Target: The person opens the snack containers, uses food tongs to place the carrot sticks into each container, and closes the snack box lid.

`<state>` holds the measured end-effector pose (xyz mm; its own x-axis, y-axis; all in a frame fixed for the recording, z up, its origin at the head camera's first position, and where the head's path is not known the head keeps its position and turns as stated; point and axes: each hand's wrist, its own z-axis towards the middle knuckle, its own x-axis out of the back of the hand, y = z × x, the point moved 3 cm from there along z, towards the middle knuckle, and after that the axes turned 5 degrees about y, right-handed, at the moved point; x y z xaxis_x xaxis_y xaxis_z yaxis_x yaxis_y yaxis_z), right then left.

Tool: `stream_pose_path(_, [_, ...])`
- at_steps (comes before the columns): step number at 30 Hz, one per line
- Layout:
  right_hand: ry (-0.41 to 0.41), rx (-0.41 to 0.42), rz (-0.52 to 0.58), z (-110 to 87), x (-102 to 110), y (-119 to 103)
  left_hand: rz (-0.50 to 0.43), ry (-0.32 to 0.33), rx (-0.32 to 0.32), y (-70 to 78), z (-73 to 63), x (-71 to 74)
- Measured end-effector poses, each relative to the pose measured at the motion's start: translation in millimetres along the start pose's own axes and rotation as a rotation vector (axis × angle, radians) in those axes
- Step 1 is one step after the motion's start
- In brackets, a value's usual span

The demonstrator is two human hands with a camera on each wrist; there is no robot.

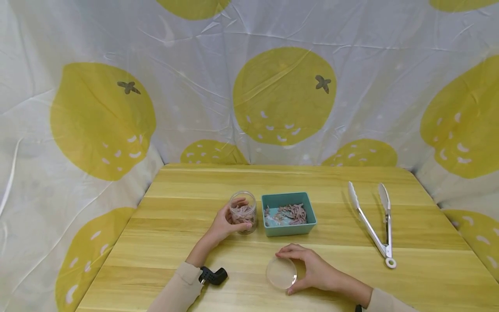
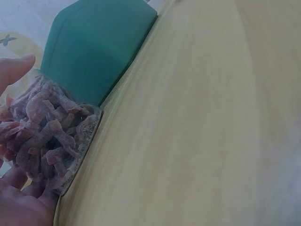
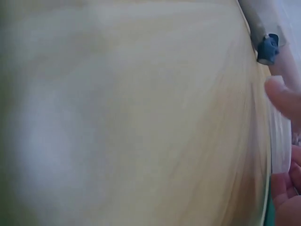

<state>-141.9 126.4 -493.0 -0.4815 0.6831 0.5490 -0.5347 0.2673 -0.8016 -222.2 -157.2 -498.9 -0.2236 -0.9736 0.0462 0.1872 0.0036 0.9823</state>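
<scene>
My left hand [image 1: 223, 223] grips a clear open-topped jar [image 1: 249, 223], thumb on the near side and fingers round the far side. Pinkish-brown dried strips [image 2: 42, 129] fill the jar's lower part, and in the left wrist view its base meets the wooden table. Between thumb and fingers my right hand [image 1: 313, 269] holds a round clear lid [image 1: 280, 274] by its edge, low over the table in front of the jar. The lid's ribbed side [image 3: 281, 141] shows in the right wrist view. Just right of the jar, a teal rectangular box [image 1: 290, 229] contains more strips and pale crumbs.
Metal tongs [image 1: 370, 227] with white tips lie spread on the right of the wooden table [image 1: 187, 182]. A pale cloth with yellow lemons [image 1: 284, 95] hangs behind and along both sides. A black wrist device [image 1: 213, 275] sticks out from the left sleeve.
</scene>
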Motion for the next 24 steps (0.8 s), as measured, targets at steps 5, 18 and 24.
stream_pose_path(5, [0.017,-0.009,-0.003,0.1,1,-7,-0.001,-0.003,-0.006,-1.1,-0.4,0.3])
stream_pose_path(18, [0.059,-0.038,-0.025,8.8,14,-31,0.005,0.003,0.004,0.4,0.3,0.8])
stream_pose_path(24, [0.106,-0.047,-0.008,15.0,15,-38,-0.015,0.004,0.007,1.4,-0.8,0.2])
